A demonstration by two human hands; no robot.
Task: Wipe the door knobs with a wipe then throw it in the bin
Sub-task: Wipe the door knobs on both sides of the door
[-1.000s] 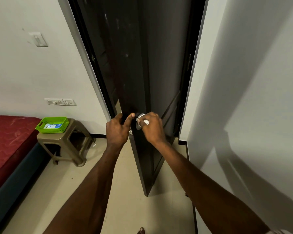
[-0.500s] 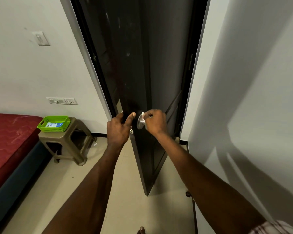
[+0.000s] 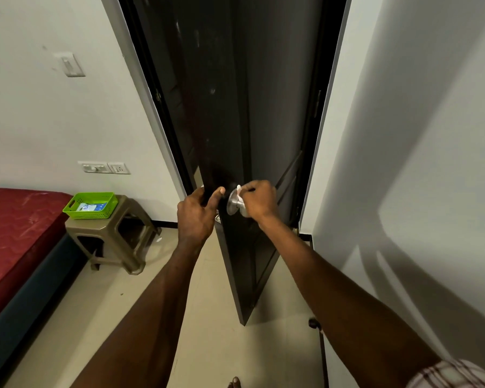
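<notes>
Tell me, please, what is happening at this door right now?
A person is wiping a door knob. The right hand presses a white wipe onto the silver knob, while the left hand grips the edge of the dark, half-open door to steady it. No bin is in view.

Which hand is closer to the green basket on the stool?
Left. The left hand grips the door edge, on the green basket's side; the right hand wipes the knob beyond the door edge.
</notes>
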